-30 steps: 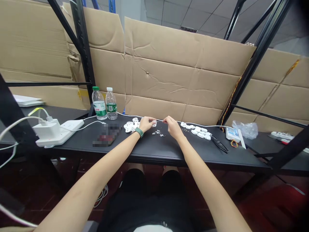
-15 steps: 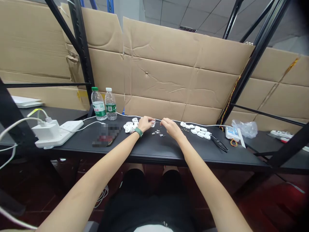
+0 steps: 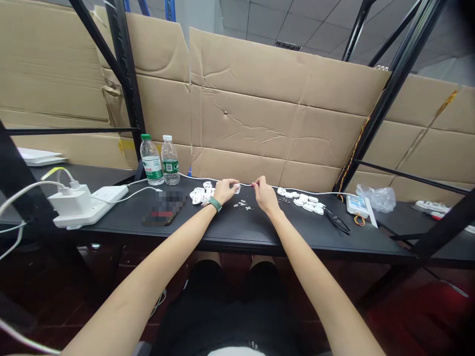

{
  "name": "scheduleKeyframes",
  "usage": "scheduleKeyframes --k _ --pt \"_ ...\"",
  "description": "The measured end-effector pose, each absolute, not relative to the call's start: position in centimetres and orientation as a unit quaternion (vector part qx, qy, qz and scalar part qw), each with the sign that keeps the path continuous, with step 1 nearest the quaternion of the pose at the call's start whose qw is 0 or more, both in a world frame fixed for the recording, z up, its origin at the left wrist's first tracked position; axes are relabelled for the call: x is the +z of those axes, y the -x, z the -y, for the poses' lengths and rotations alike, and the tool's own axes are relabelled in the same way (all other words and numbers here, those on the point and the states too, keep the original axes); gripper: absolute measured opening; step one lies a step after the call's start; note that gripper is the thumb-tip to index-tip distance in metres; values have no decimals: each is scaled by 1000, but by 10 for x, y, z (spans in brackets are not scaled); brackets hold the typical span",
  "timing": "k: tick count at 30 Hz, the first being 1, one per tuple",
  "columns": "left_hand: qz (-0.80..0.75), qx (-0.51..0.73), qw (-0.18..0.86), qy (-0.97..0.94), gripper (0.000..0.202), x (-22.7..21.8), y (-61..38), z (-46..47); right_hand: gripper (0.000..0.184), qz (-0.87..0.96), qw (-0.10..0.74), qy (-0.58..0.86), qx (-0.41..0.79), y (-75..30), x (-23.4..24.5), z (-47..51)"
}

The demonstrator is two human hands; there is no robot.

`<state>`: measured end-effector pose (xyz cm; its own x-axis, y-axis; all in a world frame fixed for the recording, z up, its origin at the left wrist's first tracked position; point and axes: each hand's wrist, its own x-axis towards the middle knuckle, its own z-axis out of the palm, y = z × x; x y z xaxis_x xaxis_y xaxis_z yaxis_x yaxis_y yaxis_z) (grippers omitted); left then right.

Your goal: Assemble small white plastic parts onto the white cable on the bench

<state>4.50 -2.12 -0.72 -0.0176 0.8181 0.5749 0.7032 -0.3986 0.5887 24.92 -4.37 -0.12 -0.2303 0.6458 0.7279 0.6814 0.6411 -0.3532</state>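
Left hand (image 3: 224, 190) pinches a small white part (image 3: 237, 188); right hand (image 3: 264, 194) pinched closed beside it, orientation unclear

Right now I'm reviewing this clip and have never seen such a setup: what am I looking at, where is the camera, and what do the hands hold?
There is no machine here: a person sits at a black table, and the one camera is worn on their head, looking forward and down along both arms. The left hand, with a green watch on its wrist, holds a small white plastic part. The right hand pinches something tiny beside it, too small to name. Between them lie small metal pieces. Piles of white parts lie on either side, with two water bottles and a white power strip to the left.
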Motion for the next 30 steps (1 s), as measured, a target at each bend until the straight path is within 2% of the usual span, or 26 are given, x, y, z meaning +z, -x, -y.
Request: scheduleKeyframes --k 4,7,9,15,24,30 --pt "-550 487 109 -670 31 -10 -45 17 29 743 551 358 129 -250 -6 35" --pt "-544 499 156 -656 32 -12 -43 16 41 710 560 361 230 -251 -9 30" --pt "-544 503 170 -651 31 -13 -42 16 43 701 544 387 251 -252 -12 27" --pt "-559 506 145 -641 31 -14 -39 15 54 703 469 504 177 -259 -17 18" --pt "-566 489 103 -655 26 -8 -40 22 36 744 452 482 99 -260 -20 13" --pt "-572 482 122 -653 28 -3 -44 26 25 764 456 450 74 -262 -18 15"
